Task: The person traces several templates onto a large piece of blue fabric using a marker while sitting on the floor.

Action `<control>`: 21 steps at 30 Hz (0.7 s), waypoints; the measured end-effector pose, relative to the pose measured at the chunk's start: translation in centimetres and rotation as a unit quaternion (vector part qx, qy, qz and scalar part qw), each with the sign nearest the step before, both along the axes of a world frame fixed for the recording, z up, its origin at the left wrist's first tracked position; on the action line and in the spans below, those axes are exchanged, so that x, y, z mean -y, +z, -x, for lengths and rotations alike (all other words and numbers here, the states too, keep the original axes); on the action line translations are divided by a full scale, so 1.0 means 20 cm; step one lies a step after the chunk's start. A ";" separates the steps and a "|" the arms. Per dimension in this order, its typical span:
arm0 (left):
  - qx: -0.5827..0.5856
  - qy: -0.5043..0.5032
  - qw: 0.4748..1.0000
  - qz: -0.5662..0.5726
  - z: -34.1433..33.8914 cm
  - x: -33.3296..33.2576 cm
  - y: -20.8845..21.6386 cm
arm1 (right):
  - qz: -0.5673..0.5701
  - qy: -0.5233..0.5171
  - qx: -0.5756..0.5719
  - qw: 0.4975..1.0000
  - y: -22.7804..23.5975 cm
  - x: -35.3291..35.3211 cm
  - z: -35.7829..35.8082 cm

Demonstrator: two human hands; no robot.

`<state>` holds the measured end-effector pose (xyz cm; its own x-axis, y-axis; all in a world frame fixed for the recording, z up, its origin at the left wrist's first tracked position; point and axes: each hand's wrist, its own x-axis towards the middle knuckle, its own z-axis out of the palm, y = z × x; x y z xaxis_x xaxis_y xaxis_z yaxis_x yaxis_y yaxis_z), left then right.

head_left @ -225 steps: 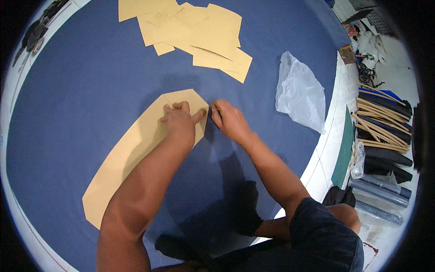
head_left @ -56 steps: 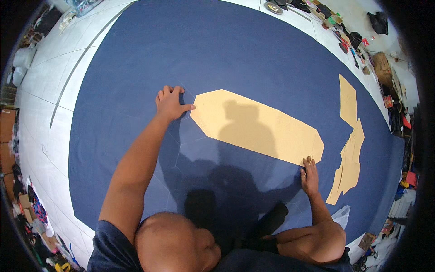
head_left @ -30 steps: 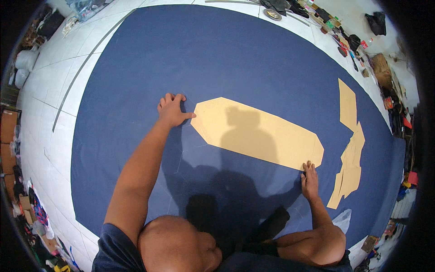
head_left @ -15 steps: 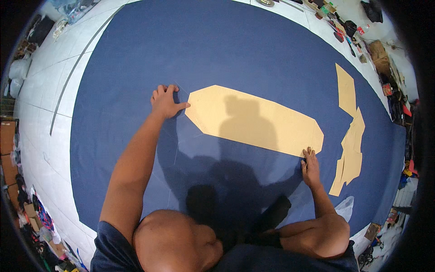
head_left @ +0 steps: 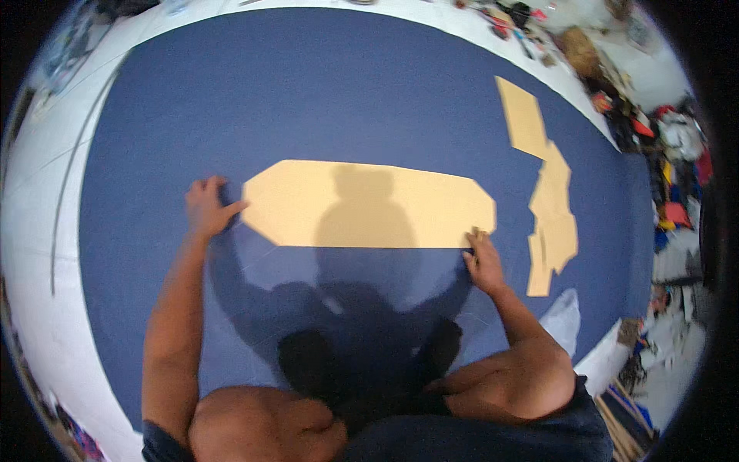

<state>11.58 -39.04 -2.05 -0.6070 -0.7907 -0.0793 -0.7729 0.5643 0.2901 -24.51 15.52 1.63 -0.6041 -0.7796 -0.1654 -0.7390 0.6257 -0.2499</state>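
Observation:
A long pale-yellow card pattern piece (head_left: 439, 208) with angled corners lies flat on a large dark-blue cloth (head_left: 308, 92). At its left end is my left hand (head_left: 208, 206), fingers spread on the cloth and the thumb touching the card's edge. Against the lower right corner rests my right hand (head_left: 482, 260), its fingers drawn together. Something thin and yellowish shows between those fingers, too small to name. Faint pale lines run on the cloth below the card. My shadow falls across both card and cloth.
More yellow card pieces (head_left: 556, 208) lie overlapping on the right of the cloth. A clear plastic bag (head_left: 563, 319) sits near my right elbow. A long thin dark strip (head_left: 69, 181) lies on the white tiled floor at left. Assorted clutter (head_left: 670, 215) lines the right side.
The whole view has turned and shifted, so the card now looks more level and farther left. Both hands keep about the same places against the card.

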 end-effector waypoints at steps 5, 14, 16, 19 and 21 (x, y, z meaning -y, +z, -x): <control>-0.010 0.010 1.000 -0.003 -0.05 0.01 -0.03 | 0.016 -0.028 -0.014 0.999 0.00 -0.07 0.10; 0.003 0.000 1.000 0.010 -0.07 0.07 -0.07 | -0.069 -0.056 -0.012 0.996 -0.01 -0.08 0.08; 0.002 0.001 1.000 0.002 -0.06 0.06 -0.05 | -0.077 -0.051 -0.013 0.996 0.00 -0.09 0.09; 0.001 -0.003 1.000 0.002 -0.07 0.05 -0.04 | -0.080 -0.042 -0.013 0.996 0.02 -0.08 0.10; 0.005 -0.001 1.000 0.011 -0.06 0.04 -0.04 | -0.083 -0.050 -0.004 0.995 0.02 -0.07 0.10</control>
<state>12.87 -39.85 -2.77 -0.6085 -0.7906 -0.0687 -0.7743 0.5726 0.2694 -26.50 16.98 1.95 -0.6794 -0.6773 -0.2822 -0.6722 0.7287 -0.1306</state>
